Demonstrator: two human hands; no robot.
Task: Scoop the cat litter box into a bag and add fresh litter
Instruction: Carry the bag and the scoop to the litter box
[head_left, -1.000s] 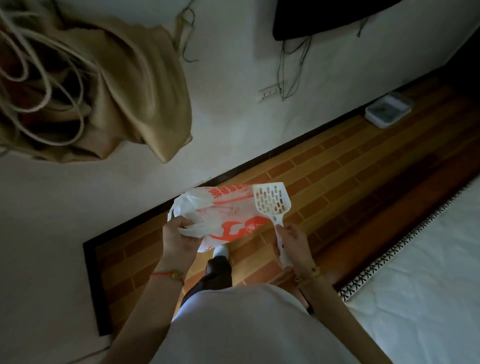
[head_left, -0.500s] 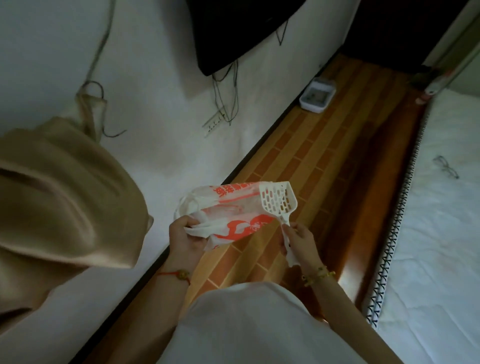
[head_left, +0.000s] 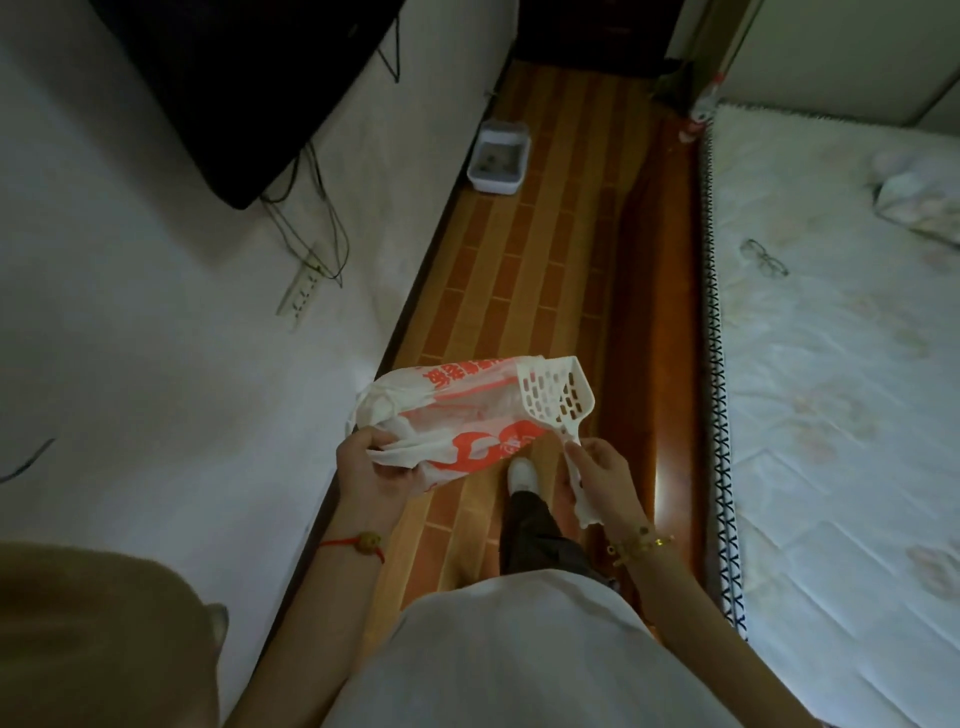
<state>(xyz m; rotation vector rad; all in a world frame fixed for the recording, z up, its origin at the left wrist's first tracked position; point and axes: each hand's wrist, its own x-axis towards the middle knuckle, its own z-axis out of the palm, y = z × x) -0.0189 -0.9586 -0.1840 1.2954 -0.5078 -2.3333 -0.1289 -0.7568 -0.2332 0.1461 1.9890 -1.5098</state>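
Note:
My left hand (head_left: 366, 467) grips a crumpled white plastic bag (head_left: 457, 410) with red print, held at waist height. A white slotted litter scoop (head_left: 558, 397) sticks up from my right hand (head_left: 597, 475), which holds its handle; the scoop's head overlaps the bag's right end. The litter box (head_left: 498, 158), a small white tray with grey litter, stands on the floor against the wall, far ahead of both hands.
A wooden floor strip (head_left: 524, 291) runs between the white wall on the left and a bed (head_left: 841, 364) on the right. Glasses (head_left: 763, 257) lie on the bed. A dark screen (head_left: 249, 83) with hanging cables is mounted on the wall. My foot (head_left: 521, 473) is below the hands.
The view has swung round along the floor, so the litter box now lies straight ahead. Both hands keep their hold on the bag and scoop; my foot has stepped forward.

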